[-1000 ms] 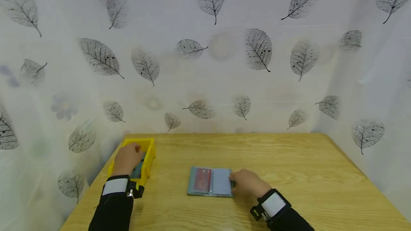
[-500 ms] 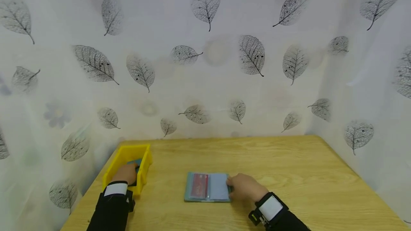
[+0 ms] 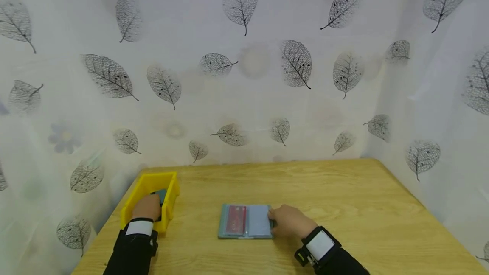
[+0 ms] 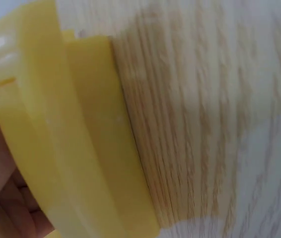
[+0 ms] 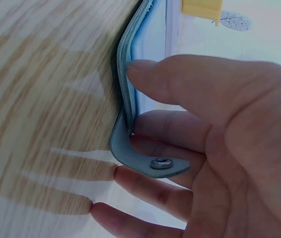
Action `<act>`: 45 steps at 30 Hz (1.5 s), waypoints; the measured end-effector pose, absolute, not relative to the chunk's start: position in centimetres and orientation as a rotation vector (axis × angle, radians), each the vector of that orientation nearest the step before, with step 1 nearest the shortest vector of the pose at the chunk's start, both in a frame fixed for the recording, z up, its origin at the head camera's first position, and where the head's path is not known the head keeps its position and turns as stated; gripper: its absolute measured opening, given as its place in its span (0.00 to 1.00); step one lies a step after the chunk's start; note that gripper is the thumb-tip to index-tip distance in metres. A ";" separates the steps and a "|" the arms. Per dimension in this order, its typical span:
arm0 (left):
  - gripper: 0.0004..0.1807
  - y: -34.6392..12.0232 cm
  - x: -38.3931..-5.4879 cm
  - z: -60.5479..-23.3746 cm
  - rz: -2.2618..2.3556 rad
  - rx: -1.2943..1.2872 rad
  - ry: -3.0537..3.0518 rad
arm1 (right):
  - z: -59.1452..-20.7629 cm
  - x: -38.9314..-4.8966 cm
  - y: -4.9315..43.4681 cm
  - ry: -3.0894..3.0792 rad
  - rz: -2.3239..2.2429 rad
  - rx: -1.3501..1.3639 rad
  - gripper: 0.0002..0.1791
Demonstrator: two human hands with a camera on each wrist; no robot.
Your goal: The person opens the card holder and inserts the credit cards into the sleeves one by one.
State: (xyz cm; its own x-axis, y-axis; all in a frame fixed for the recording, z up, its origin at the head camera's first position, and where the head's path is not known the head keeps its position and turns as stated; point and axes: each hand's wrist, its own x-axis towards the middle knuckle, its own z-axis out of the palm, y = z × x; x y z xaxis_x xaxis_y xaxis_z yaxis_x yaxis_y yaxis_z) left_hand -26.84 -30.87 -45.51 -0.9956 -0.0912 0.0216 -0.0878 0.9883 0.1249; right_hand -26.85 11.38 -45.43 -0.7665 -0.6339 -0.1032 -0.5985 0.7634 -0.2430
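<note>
An open card holder [image 3: 245, 237] with a grey-green cover lies on the table, a red card [image 3: 236, 220] in its left clear sleeve and a pale sleeve page [image 3: 259, 220] at right. My right hand [image 3: 292, 222] holds its right edge; in the right wrist view the thumb and fingers are at the cover's edge, beside a strap [image 5: 145, 166] with a metal snap. My left hand [image 3: 147, 207] reaches down into a yellow bin [image 3: 173, 192], next to a teal item [image 3: 162, 194]. The bin wall hides much of that hand, and I cannot tell what its fingers hold.
The wood-grain table [image 3: 324, 190] extends right of the card holder and behind it. A pale curtain [image 3: 252, 96] printed with leaves hangs at the back and along both sides. The bin stands near the table's left edge.
My left hand has lowered deeper into the yellow bin, its fingers now out of sight. My right hand stays at the card holder's edge. The head view has shifted slightly.
</note>
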 end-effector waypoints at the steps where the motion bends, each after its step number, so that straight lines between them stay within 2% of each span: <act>1: 0.07 -30.8 -26.8 -45.5 -0.169 0.145 -3.102 | -45.4 -26.8 11.4 2.782 -0.296 -0.981 0.19; 8: 0.07 -30.9 -26.7 -46.0 -0.109 0.196 -3.105 | -45.2 -26.6 11.6 2.780 -0.339 -0.987 0.15; 12: 0.08 -30.5 -26.5 -46.0 -0.080 0.217 -3.093 | -45.3 -26.6 11.6 2.784 -0.326 -0.992 0.19; 21: 0.07 -30.6 -26.1 -46.0 -0.009 0.047 -3.056 | -45.4 -26.5 11.5 2.804 -0.260 -0.996 0.23; 25: 0.10 -31.1 -26.3 -46.3 -0.020 0.107 -3.055 | -45.5 -26.6 11.5 2.803 -0.260 -0.982 0.24; 27: 0.07 -31.3 -26.1 -46.2 -0.047 0.150 -3.033 | -45.5 -26.6 11.5 2.800 -0.265 -0.965 0.24; 32: 0.05 -31.4 -25.3 -44.7 -0.168 0.333 -2.937 | -45.6 -26.7 11.4 2.795 -0.245 -0.962 0.26; 37: 0.18 -30.3 -25.1 -43.1 -0.316 0.480 -2.758 | -45.6 -26.7 11.5 2.802 -0.229 -0.991 0.26; 39: 0.21 -29.3 -25.1 -42.2 -0.360 0.480 -2.705 | -45.6 -26.7 11.5 2.806 -0.232 -0.992 0.26; 45: 0.18 -26.1 -24.8 -39.8 -0.485 0.302 -2.556 | -45.4 -26.6 11.4 2.801 -0.236 -0.974 0.26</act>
